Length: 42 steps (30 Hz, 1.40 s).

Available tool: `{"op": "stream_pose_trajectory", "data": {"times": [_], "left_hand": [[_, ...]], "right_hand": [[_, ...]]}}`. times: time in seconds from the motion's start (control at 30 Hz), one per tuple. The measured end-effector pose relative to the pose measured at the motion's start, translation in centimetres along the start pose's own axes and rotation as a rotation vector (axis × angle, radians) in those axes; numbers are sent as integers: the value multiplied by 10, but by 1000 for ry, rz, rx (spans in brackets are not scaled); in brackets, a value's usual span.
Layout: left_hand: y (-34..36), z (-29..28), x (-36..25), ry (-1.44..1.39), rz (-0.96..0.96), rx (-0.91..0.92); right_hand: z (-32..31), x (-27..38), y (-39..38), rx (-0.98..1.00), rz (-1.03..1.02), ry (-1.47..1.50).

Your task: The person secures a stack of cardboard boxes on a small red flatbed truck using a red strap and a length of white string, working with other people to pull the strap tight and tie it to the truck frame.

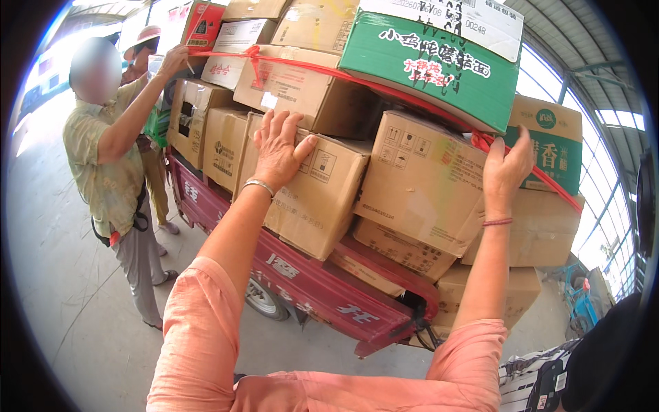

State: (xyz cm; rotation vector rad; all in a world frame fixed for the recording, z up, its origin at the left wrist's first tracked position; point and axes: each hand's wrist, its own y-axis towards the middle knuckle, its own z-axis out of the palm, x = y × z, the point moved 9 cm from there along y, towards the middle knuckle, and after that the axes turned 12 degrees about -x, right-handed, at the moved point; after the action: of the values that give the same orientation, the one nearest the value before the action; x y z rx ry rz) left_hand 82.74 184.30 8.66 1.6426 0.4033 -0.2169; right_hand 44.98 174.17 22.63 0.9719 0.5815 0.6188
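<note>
My left hand (281,151) lies open with fingers spread against a brown cardboard box (312,199) on the near side of the stack. A bracelet circles that wrist. My right hand (506,165) is closed at the red strap (419,103), beside a bunched part of it; some of its fingers are hidden. That strap runs across the load, below a green-and-white carton (432,65) and over several brown boxes. Under my right hand's side stands another large cardboard box (419,182).
The boxes are piled on a dark red cargo vehicle (329,302) with a wheel (264,299) below. At left, a person (110,158) reaches a hand to the strap's far end, with another person behind. A blue cart (582,302) stands at right.
</note>
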Motion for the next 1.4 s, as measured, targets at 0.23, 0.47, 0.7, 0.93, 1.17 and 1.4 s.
{"op": "stream_pose_trajectory", "data": {"times": [0.23, 0.47, 0.7, 0.93, 1.17, 1.4], "left_hand": [[1, -2, 2, -5, 8, -20], [2, 6, 7, 23, 7, 5], [0, 6, 10, 32, 11, 4], [1, 9, 12, 29, 12, 18], [11, -22, -13, -57, 150, -154], [34, -5, -34, -29, 393, -24]], "right_hand": [[34, -13, -16, 416, 11, 49], [82, -71, -27, 918, 285, 190], [38, -47, -16, 910, 438, 337], [-21, -6, -16, 412, -16, 309], [-40, -2, -57, 271, -13, 286], [-36, -34, -84, 282, 46, 186]]}}
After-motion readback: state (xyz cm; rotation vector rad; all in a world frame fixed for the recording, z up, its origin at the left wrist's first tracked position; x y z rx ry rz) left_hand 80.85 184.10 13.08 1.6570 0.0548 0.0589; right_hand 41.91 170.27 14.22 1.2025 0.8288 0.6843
